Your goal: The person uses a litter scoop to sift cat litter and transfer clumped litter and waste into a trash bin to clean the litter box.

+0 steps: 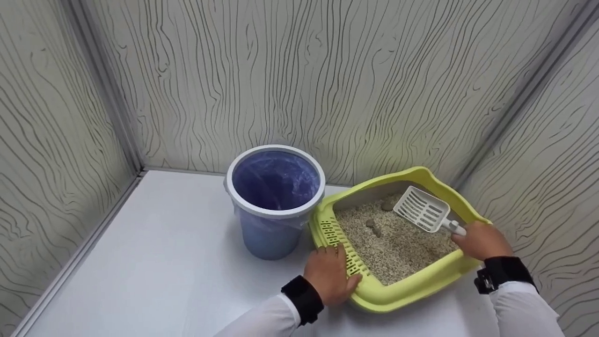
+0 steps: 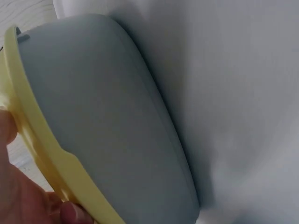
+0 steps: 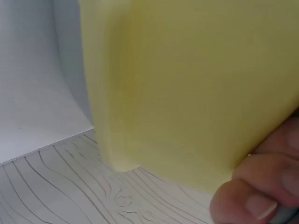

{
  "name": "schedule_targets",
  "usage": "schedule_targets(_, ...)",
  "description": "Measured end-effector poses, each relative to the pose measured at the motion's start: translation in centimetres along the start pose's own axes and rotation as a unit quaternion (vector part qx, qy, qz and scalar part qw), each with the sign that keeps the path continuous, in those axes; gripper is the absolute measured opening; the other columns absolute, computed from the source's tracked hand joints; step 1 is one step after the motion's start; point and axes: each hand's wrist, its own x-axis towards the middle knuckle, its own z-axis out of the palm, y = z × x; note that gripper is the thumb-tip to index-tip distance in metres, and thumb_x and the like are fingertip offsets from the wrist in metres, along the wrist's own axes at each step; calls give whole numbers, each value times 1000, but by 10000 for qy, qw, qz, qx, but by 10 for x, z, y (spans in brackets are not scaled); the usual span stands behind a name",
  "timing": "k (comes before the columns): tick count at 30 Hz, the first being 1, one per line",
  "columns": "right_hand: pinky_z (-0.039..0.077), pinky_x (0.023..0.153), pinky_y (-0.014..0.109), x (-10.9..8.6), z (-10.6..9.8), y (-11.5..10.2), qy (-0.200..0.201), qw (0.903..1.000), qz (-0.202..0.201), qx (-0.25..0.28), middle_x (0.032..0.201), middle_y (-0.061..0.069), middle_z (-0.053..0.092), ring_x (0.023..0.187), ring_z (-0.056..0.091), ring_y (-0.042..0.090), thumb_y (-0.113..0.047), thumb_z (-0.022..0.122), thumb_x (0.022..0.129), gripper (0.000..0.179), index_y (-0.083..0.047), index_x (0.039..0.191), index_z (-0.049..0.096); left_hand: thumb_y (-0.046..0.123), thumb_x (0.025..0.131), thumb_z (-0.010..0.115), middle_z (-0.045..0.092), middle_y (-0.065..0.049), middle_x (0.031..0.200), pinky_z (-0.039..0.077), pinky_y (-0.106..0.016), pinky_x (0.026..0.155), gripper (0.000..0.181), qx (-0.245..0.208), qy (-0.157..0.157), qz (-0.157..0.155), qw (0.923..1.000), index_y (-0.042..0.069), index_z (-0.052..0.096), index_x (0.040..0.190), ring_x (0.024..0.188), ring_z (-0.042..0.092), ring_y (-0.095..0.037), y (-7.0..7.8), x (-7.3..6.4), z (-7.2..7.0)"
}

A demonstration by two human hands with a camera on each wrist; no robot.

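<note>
Gripping 1 scoop (RH), tray (LH)

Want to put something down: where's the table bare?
The widest bare patch of table lies left of the bin, bordered by left wall and back wall. The right is crowded: bin and litter box stand close, the left hand holds the box, the right hand the scoop.

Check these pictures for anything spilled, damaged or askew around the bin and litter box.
No spill or damage shows: the bin stands upright and the litter lies inside the litter box. The only mild oddity is that the litter box sits askew, its sides slanting relative to the back wall.
</note>
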Motion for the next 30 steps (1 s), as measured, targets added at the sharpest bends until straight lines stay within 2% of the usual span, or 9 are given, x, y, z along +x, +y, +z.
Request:
schedule_targets(5, 36, 53, 34, -13, -1, -13, -66, 9999, 97, 22, 62, -2, 46, 56, 46, 17, -33, 61, 95, 37, -17, 64, 50, 50, 99, 53, 67, -18, 120, 55, -41, 78, 66, -792, 374, -371, 9955, 4, 55, 146, 99, 67, -28, -12, 12, 4)
schedule_targets(9, 37, 52, 34, -23, 1, -21, -62, 9996, 223, 142, 62, -1, 47, 54, 47, 18, -34, 62, 96, 39, -17, 62, 49, 42, 101, 51, 61, -22, 129, 56, -42, 79, 63, -947, 299, -474, 9939, 3, 51, 150, 96, 68, -30, -20, 18, 2)
schedule_targets(11, 37, 52, 35, -26, 2, -21, 7, 9995, 252, 169, 61, 0, 49, 54, 48, 19, -36, 61, 97, 41, -18, 62, 49, 47, 104, 48, 60, -22, 133, 57, -42, 82, 65, -913, 155, -474, 9946, 3, 50, 151, 98, 69, -30, -20, 17, -1)
schedule_targets(14, 37, 52, 35, -28, 1, -17, 138, 9993, 313, 141, 62, 1, 51, 55, 49, 19, -36, 60, 99, 42, -16, 64, 51, 63, 103, 43, 62, -18, 135, 58, -43, 84, 76, -1033, -141, -413, 9937, 4, 50, 151, 104, 70, -30, -14, 9, -5)
schedule_targets(17, 37, 51, 35, -28, 0, -12, 197, 9992, 335, -39, 61, 0, 49, 54, 49, 19, -36, 59, 100, 42, -15, 65, 51, 81, 95, 42, 65, -14, 132, 58, -42, 81, 94, -955, -255, -242, 9948, 6, 52, 150, 107, 70, -27, -5, -1, -6)
schedule_targets(20, 37, 50, 35, -27, 0, -10, 153, 9994, 264, -168, 60, 0, 48, 54, 49, 20, -37, 59, 100, 42, -15, 65, 52, 89, 86, 45, 66, -10, 129, 58, -39, 76, 101, -534, -144, -78, 9984, 9, 55, 147, 103, 69, -23, 1, -6, -5)
schedule_targets(22, 38, 51, 36, -26, 1, -10, 126, 9995, 183, -218, 61, 1, 49, 54, 49, 20, -37, 59, 99, 42, -15, 65, 53, 89, 85, 46, 65, -9, 131, 58, -38, 78, 100, -289, -144, -73, 9995, 10, 55, 147, 106, 68, -22, 2, -6, -6)
schedule_targets(25, 38, 51, 36, -27, 1, -15, 152, 9995, 108, -271, 62, 2, 50, 55, 49, 21, -35, 60, 99, 41, -14, 64, 53, 87, 86, 47, 64, -9, 135, 58, -38, 83, 99, -183, -226, -41, 9996, 10, 53, 148, 111, 68, -23, -2, -5, -7)
schedule_targets(30, 37, 50, 35, -33, 1, -30, 85, 9998, 102, -116, 61, 1, 47, 53, 47, 19, -38, 62, 98, 45, -17, 62, 48, 77, 91, 55, 63, -13, 134, 59, -40, 81, 90, -405, -233, -33, 9989, 9, 52, 150, 106, 69, -25, -14, -1, -12)
